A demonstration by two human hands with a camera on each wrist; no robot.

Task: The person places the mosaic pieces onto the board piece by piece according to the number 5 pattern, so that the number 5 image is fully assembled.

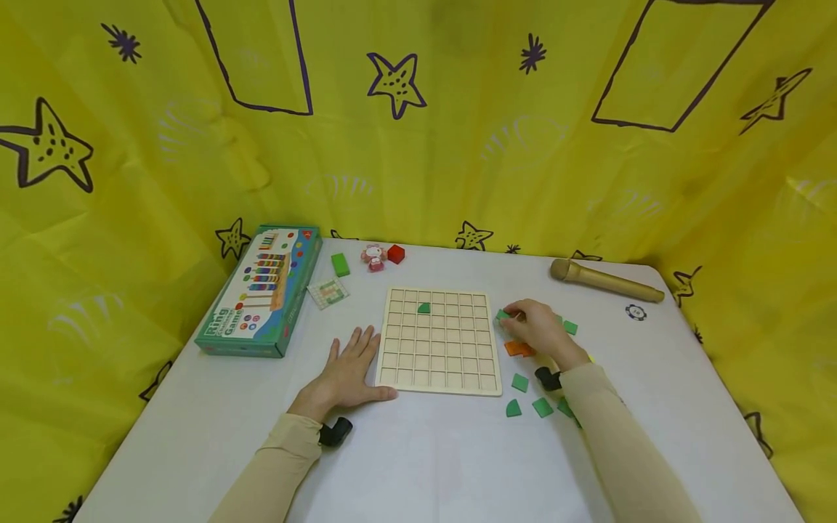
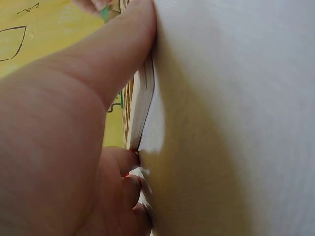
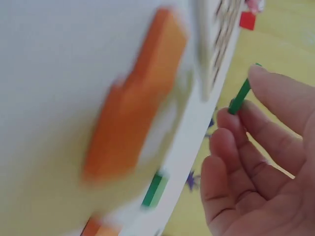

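Observation:
A pale wooden grid board [image 1: 454,338] lies flat at mid-table, with one rounded green tile [image 1: 423,308] in its upper rows. My left hand [image 1: 349,374] rests on the table at the board's left side, fingers spread, thumb by its lower left corner. Right of the board, my right hand [image 1: 541,330] pinches a thin green tile [image 3: 240,96] between thumb and fingertips, raised off the table. Below that hand sits an orange piece with a stepped outline [image 1: 519,349]. Loose green tiles lie nearby, among them a square one [image 1: 519,383] and a quarter-round one [image 1: 514,408].
A ring game box [image 1: 251,290] stands at the left. Behind the board are a patterned card [image 1: 329,292], a green block [image 1: 340,264], a pink figurine [image 1: 375,258] and a red cube [image 1: 395,253]. A gold microphone [image 1: 608,280] and a chip [image 1: 636,312] lie back right.

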